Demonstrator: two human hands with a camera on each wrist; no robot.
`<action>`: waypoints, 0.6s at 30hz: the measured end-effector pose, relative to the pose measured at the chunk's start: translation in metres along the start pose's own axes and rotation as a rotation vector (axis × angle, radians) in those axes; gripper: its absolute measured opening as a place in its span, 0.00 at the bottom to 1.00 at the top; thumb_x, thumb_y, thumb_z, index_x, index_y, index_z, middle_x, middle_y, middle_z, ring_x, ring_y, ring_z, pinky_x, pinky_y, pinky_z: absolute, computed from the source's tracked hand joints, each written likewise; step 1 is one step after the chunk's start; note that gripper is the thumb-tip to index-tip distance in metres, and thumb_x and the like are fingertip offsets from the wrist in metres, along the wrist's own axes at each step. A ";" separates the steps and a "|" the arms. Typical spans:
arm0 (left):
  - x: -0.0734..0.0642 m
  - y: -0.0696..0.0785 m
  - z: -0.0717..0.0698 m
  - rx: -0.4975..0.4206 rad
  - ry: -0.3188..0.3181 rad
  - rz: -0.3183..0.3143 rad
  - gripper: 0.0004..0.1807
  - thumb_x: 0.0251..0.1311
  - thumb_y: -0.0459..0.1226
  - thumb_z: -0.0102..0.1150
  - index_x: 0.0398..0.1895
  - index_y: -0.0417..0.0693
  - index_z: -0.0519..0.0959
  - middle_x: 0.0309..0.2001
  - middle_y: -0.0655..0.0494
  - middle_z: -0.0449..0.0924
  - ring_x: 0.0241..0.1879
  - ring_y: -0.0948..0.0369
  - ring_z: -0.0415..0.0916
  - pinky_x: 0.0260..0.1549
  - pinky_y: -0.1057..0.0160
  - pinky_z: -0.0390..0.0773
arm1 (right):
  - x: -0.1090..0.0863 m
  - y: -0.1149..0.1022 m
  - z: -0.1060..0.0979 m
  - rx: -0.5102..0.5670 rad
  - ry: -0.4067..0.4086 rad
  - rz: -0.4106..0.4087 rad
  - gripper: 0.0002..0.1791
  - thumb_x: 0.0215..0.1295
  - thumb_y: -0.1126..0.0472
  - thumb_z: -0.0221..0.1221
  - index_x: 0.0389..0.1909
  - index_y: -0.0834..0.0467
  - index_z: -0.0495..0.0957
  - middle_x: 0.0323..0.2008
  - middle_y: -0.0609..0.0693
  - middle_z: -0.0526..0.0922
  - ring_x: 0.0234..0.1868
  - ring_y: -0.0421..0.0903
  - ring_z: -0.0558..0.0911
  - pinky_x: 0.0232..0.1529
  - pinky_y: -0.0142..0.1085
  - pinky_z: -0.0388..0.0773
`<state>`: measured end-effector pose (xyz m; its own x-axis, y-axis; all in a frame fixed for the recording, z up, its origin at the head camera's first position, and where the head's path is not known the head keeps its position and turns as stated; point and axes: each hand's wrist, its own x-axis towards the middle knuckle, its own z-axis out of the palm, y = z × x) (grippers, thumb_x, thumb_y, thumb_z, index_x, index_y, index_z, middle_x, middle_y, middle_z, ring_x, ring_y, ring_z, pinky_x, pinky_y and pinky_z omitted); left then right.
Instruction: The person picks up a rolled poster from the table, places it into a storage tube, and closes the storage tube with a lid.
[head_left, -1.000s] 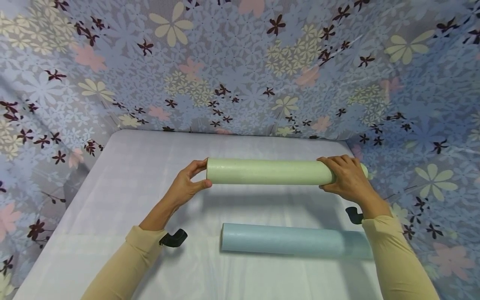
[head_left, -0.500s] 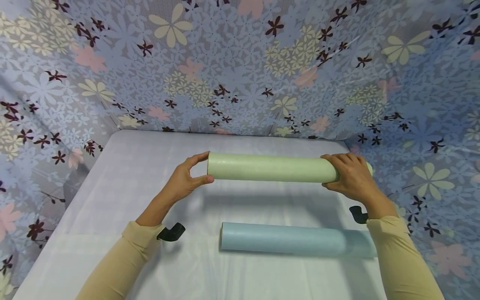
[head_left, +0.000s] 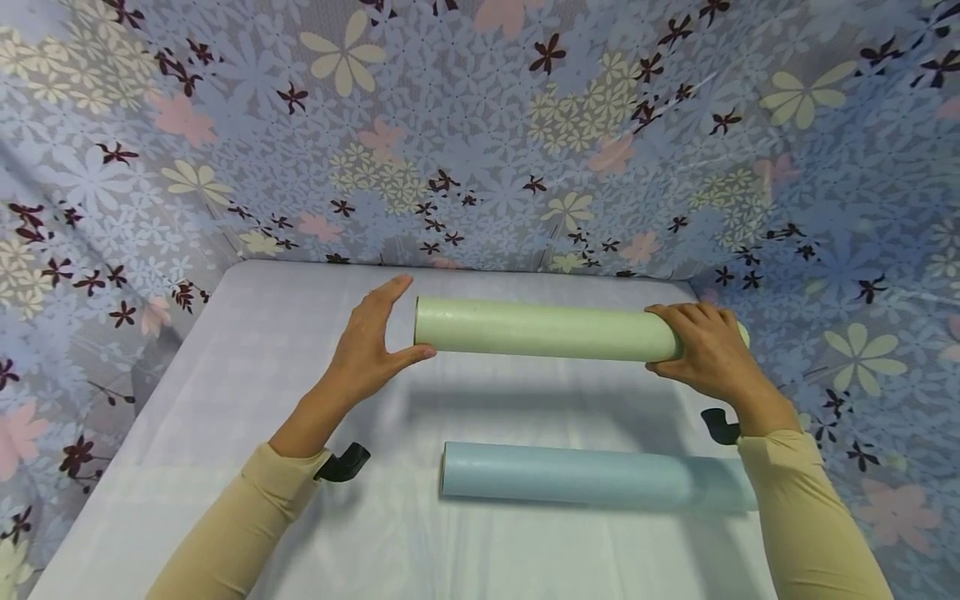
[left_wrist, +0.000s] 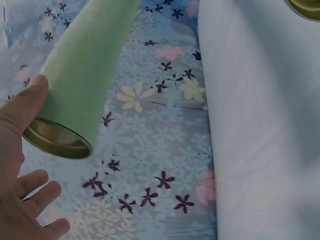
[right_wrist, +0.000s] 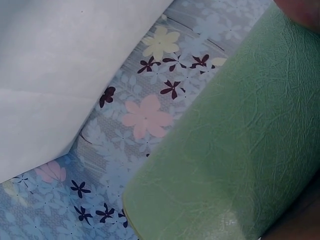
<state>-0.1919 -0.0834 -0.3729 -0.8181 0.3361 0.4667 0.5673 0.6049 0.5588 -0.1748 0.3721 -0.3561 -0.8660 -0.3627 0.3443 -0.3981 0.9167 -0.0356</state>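
Note:
A pale green tube (head_left: pixel 536 327) is held level above the white-covered table, its shadow falling on the cloth below. My right hand (head_left: pixel 708 346) grips it near its right end, fingers over the top and thumb underneath. At the other end, my left hand (head_left: pixel 365 346) is spread wide, its thumb at the lower edge and the fingers off the tube. The left wrist view shows the thumb against the tube's side by a recessed, gold-coloured end (left_wrist: pixel 57 140). Up close in the right wrist view, the green surface (right_wrist: pixel 225 140) looks finely wrinkled.
A light blue tube (head_left: pixel 570 475) lies on the table (head_left: pixel 300 325) nearer to me, its right end by my right sleeve (head_left: pixel 802 500). Flower-patterned fabric (head_left: pixel 465 133) hangs behind the table and along both sides. Black mounts (head_left: pixel 343 463) stick out at both wrists.
The green tube has risen a little and shifted slightly right, with its left end higher. My left fingers have opened away from its end. The blue tube stays put.

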 end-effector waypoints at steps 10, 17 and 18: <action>0.004 0.009 0.012 0.337 0.091 0.319 0.46 0.41 0.53 0.72 0.65 0.48 0.66 0.65 0.49 0.68 0.66 0.50 0.62 0.68 0.41 0.55 | -0.004 -0.002 -0.001 0.005 -0.046 0.028 0.44 0.36 0.54 0.76 0.60 0.51 0.69 0.52 0.61 0.77 0.53 0.62 0.70 0.51 0.59 0.59; 0.005 0.007 0.022 0.428 0.020 0.341 0.44 0.42 0.55 0.70 0.64 0.47 0.68 0.62 0.49 0.71 0.66 0.50 0.64 0.68 0.41 0.55 | -0.007 0.001 0.003 0.001 -0.087 0.042 0.44 0.36 0.53 0.76 0.60 0.52 0.69 0.53 0.60 0.77 0.55 0.62 0.69 0.53 0.61 0.59; 0.005 0.006 0.024 0.430 0.009 0.338 0.44 0.43 0.55 0.70 0.64 0.47 0.68 0.62 0.49 0.72 0.65 0.51 0.65 0.68 0.41 0.55 | -0.007 0.001 0.004 0.000 -0.094 0.048 0.44 0.37 0.52 0.76 0.60 0.51 0.69 0.53 0.60 0.77 0.55 0.62 0.69 0.53 0.60 0.59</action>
<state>-0.1947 -0.0605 -0.3834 -0.5950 0.5577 0.5788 0.7071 0.7055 0.0471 -0.1702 0.3755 -0.3626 -0.9085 -0.3327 0.2527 -0.3557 0.9333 -0.0500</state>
